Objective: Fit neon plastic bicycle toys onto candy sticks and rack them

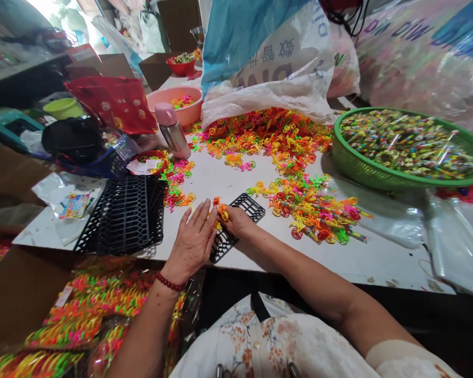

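Note:
A black plastic slotted rack (254,206) lies slanted on the white table, partly hidden under both hands. My left hand (193,239), with a red bead bracelet at its wrist, rests at the rack's left side, fingers stretched out and close together. My right hand (239,221) is closed over the rack, pinching small orange and yellow plastic toy pieces (223,212). Some yellow shows between the two hands, but its shape is hidden. To the right lies a heap of colourful plastic pieces (299,205), with clear candy-filled tubes among them.
Black racks (122,215) are stacked at left, beside a steel thermos (175,134). A large sack (268,58) spills pieces at the back. A green basket (402,181) of candy tubes stands right. Packed bags (90,294) fill a carton below the table's left edge.

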Action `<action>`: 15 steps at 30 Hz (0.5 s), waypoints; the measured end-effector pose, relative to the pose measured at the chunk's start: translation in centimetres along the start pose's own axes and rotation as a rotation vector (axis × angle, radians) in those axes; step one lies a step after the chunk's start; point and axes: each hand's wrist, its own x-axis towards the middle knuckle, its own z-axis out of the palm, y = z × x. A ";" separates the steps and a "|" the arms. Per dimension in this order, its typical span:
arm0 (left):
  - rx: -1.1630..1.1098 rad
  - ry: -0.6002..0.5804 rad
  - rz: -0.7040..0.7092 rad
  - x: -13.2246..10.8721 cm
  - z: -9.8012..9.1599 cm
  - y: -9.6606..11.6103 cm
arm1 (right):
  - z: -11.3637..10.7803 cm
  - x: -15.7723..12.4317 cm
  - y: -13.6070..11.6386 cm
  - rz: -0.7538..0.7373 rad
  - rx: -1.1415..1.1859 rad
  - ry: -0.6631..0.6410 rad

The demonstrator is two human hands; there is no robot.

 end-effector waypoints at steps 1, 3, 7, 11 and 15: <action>0.000 0.001 -0.002 0.0 0.0 0.0 | 0.0 -0.1 -0.1 -0.001 0.017 -0.002; -0.004 0.001 -0.009 0.0 0.0 0.0 | 0.1 -0.3 -0.2 -0.028 0.048 -0.020; -0.006 0.016 -0.003 0.0 0.3 0.0 | 0.4 -0.4 0.1 -0.027 0.075 -0.008; -0.001 0.050 0.017 0.0 0.6 0.0 | 0.6 -0.4 0.3 -0.025 -0.007 -0.040; 0.001 0.082 0.033 0.1 0.9 -0.1 | 0.7 -0.5 0.6 -0.115 -0.148 -0.083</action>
